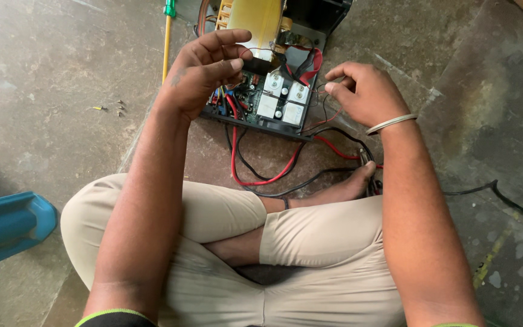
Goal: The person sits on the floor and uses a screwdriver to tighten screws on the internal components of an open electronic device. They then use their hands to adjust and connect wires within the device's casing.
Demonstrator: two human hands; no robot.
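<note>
2 hands (204,72) (361,91) pinch 1 thin wire (260,50).

Thin wire (286,53) over the opened unit (267,91).
You see the wire stretched taut above the circuit board (255,100); the unit sits on the floor.

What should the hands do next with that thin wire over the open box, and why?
Probably bring the two hands closer and lower the thin wire toward the circuit board. The left hand and right hand each pinch an end above the open box, so the wire hangs stretched and unattached.
</note>
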